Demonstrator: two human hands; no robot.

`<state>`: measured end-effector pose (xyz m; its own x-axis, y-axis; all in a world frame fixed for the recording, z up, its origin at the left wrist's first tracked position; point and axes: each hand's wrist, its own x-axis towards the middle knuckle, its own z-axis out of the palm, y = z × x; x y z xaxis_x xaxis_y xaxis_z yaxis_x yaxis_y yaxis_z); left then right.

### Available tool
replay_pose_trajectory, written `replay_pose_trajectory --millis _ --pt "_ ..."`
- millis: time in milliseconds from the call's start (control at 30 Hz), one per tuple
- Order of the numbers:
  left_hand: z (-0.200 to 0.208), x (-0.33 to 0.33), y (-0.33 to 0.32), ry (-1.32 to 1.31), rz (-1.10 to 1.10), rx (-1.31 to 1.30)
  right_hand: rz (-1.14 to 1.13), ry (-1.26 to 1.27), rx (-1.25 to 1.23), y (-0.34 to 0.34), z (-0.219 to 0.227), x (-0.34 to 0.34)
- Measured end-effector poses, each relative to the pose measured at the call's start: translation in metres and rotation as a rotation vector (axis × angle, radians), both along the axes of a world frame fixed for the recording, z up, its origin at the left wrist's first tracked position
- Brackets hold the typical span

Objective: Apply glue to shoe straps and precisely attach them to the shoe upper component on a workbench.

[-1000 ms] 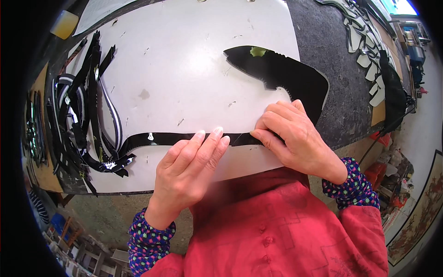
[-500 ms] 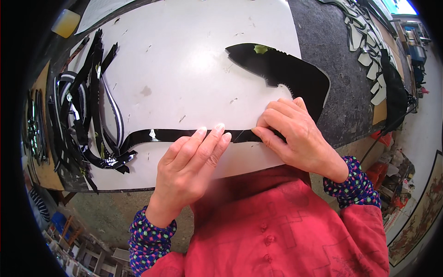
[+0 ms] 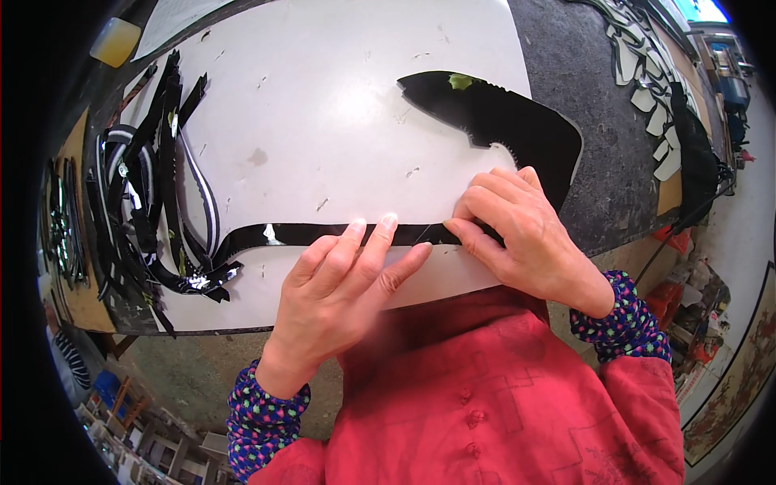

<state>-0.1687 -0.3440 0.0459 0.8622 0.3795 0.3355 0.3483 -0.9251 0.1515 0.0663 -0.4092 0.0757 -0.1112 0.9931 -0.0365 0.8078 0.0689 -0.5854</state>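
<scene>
A long glossy black strip [image 3: 303, 235] runs left to right across the white board [image 3: 307, 121]. My left hand [image 3: 327, 295] rests on it, index and middle fingertips pressing the strip and the thumb spread away to the right. At the strip's right part, my right hand [image 3: 529, 234] is closed, thumb and bent index finger pinching its edge; the rest of that end is hidden under the hand. Just beyond lies a black curved, shoe-upper-like piece [image 3: 525, 117] with a notched edge and a small yellow-green patch [image 3: 461, 82].
A tangled heap of black and striped strips [image 3: 145, 202] lies on the left. More narrow strips [image 3: 66, 222] sit past it. Several pale cut pieces [image 3: 643, 99] and a black cloth [image 3: 691, 153] lie far right. A yellow container [image 3: 115, 42] stands at the far left.
My left thumb has swung out to the right, away from the fingers, and the left fingers have spread slightly. My right hand keeps its pinch in nearly the same place.
</scene>
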Motion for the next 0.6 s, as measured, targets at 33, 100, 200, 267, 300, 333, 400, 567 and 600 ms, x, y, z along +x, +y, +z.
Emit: replay_pose_trajectory --millis 33,100,200,267,300,333,400,567,600 --pt "-0.0003 0.0 -0.0001 0.006 0.001 0.016 -0.002 0.0 0.003 0.0 -0.0002 -0.0001" --pt "-0.001 -0.0005 -0.0001 0.0 0.003 0.008 -0.002 -0.002 0.001 -0.0001 -0.0007 -0.001" --pt "-0.0006 -0.0017 -0.0002 0.011 0.0 -0.001 -0.003 -0.003 0.009 -0.0001 -0.0012 -0.0015" --pt "-0.0003 -0.0023 -0.0002 0.018 -0.004 -0.007 -0.001 -0.004 0.01 0.0 -0.0012 -0.0014" --pt "-0.0001 -0.002 -0.0002 0.02 -0.006 -0.011 0.0 -0.004 0.006 0.0 -0.0007 -0.0004" --pt "-0.0003 -0.0023 -0.0001 0.032 -0.007 -0.004 0.001 -0.006 0.006 0.0 -0.0007 -0.0002" --pt "-0.0004 -0.0024 0.0001 0.023 -0.007 -0.014 0.007 -0.012 0.005 0.0001 -0.0007 0.0003" --pt "-0.0006 -0.0021 -0.0007 0.037 -0.015 -0.016 0.008 -0.03 0.002 -0.0005 -0.001 0.0012" --pt "-0.0001 -0.002 -0.0009 0.045 -0.02 -0.022 0.009 -0.032 0.004 -0.0007 -0.001 0.0014"
